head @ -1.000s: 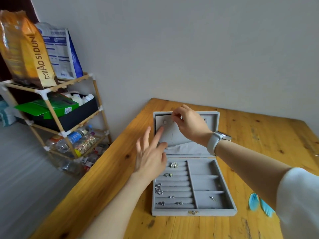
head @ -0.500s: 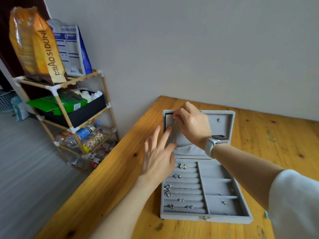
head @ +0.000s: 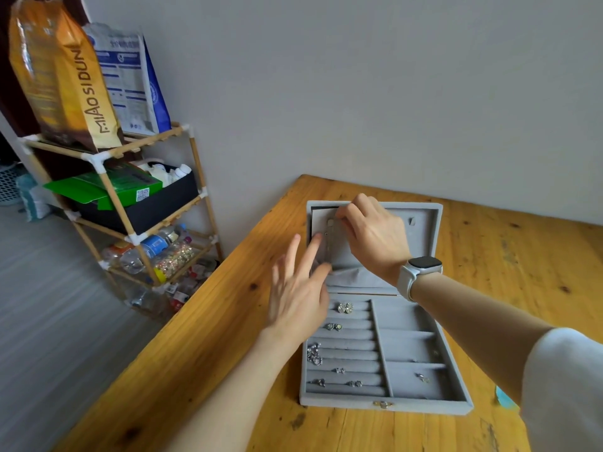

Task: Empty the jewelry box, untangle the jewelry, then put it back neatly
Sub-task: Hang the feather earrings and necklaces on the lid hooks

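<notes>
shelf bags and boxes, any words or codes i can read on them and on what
"MIAOSIDUN": vertical letters on the orange bag on the shelf top.
White and blue bag beside it: print too small to read.
Green box: a QR code label, text unreadable.
Bottles lower down: labels blurred.

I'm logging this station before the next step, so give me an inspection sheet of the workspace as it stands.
Surface: wooden table, knotty planks, set into a wall corner.
Job's things: grey jewelry box open, lid laid back; small rings and earrings sit in the left-hand ring rolls; one small piece in a right compartment.
Clutter: a light blue object at the right edge, mostly hidden.
Hands: right hand pinches something at the lid's upper left; left hand open, fingers spread over the box's left side.
Cables: nothing seen.
Surroundings: shelf rack left of the table with bags, a green box and bottles; plain wall behind.
</notes>
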Action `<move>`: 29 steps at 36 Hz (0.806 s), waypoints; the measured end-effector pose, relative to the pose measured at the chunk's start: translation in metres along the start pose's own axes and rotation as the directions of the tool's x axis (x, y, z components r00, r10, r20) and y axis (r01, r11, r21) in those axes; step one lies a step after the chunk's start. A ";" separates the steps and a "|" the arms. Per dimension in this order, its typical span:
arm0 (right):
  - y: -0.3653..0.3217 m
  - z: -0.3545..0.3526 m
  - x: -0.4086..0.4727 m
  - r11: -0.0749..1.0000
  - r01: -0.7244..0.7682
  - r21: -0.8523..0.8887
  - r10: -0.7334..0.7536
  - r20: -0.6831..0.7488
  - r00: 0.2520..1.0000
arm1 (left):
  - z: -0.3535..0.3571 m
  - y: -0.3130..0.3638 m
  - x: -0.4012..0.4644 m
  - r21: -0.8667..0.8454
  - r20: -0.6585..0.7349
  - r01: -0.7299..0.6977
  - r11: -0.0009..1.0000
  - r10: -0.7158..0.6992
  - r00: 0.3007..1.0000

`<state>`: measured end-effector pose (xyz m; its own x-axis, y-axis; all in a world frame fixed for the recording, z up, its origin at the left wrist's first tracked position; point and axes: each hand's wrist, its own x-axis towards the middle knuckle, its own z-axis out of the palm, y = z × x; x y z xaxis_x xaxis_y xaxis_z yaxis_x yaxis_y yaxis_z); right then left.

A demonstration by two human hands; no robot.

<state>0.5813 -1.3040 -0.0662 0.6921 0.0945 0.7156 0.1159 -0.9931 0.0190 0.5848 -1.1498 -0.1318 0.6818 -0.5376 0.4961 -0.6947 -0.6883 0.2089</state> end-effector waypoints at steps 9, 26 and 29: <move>0.001 -0.002 -0.037 0.997 0.018 0.075 -0.031 0.177 0.984 | 0.005 0.001 -0.006 0.048 0.038 0.027 0.998 -0.029 0.999; 0.068 -0.081 -0.196 0.900 -0.430 0.069 0.411 0.188 0.892 | 0.028 0.135 -0.050 -0.259 0.239 -0.056 0.964 0.120 0.963; 0.096 -0.089 -0.216 0.806 -0.590 -0.043 0.584 0.213 0.783 | 0.045 0.161 -0.054 -0.242 0.360 -0.089 0.966 0.174 0.917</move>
<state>0.3795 -1.4260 -0.1564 0.7617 -0.4912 0.4226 -0.3456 -0.8596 -0.3763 0.4466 -1.2530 -0.1628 0.5865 -0.7878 0.1880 -0.7871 -0.4997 0.3616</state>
